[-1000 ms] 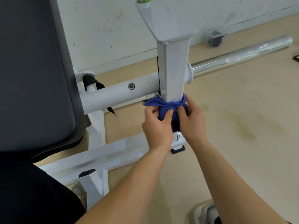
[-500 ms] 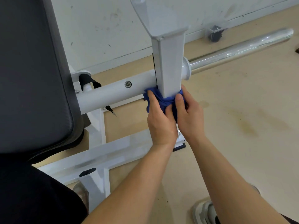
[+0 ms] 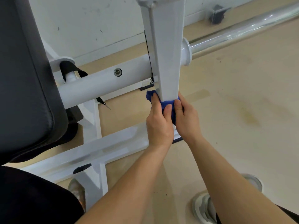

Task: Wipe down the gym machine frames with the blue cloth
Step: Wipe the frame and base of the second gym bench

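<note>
At the centre of the head view, the blue cloth (image 3: 166, 105) is wrapped around the lower part of the white upright post (image 3: 168, 62) and is gripped from both sides: the left hand (image 3: 159, 125) is curled round it on the left and the right hand (image 3: 186, 120) on the right, with both thumbs pressed onto the cloth in front. Behind the post, a white horizontal tube (image 3: 103, 84) is seen running left, and a chrome bar (image 3: 242, 31) extends toward the upper right. A black pad (image 3: 21, 70) is seen along the left edge, white base rails (image 3: 97, 152) on the beige floor (image 3: 242, 94), and a grey shoe (image 3: 203, 207) at the lower right
</note>
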A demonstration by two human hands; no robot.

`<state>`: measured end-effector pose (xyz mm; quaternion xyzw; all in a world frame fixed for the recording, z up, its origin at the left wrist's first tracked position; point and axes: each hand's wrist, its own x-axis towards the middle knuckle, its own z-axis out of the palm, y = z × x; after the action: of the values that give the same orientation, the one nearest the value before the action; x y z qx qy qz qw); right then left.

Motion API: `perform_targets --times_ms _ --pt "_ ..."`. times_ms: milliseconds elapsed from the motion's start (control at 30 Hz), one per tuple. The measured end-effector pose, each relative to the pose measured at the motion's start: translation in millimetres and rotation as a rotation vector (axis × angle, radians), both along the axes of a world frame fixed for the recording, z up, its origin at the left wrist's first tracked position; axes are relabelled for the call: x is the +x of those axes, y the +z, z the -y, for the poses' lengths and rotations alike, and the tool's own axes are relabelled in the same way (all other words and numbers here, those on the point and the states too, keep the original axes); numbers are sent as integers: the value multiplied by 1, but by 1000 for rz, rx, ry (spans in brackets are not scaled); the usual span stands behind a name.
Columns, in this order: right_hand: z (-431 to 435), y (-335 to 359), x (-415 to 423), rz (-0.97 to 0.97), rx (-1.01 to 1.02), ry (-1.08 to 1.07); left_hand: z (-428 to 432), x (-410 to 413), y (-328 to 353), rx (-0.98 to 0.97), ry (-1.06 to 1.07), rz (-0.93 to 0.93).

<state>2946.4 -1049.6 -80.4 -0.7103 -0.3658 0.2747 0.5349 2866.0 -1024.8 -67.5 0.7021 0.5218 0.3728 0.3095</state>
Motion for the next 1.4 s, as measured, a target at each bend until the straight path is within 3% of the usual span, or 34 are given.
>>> perform_targets --times_ms 100,267,400,600,800,1000,1200,1400 --pt "2 12 1 4 -11 -1 -2 1 13 -10 71 17" --pt "5 46 3 38 168 2 -1 -2 17 4 20 67" --pt "-1 29 3 46 124 -39 -6 -4 3 3 19 43" --pt "-4 -17 0 41 54 -88 -10 -5 -32 7 10 -79" --pt "-2 -79 -2 -12 -100 -67 -15 -12 -74 -165 -38 -227" --pt "-3 -117 -6 -89 -189 -65 -25 -21 -94 -20 -93 -464" --pt "-1 -102 -13 -147 -188 -99 -25 -23 -79 -67 -99 -391" --pt "-3 -35 -16 -88 -39 -159 -19 -21 -39 -65 -73 -91"
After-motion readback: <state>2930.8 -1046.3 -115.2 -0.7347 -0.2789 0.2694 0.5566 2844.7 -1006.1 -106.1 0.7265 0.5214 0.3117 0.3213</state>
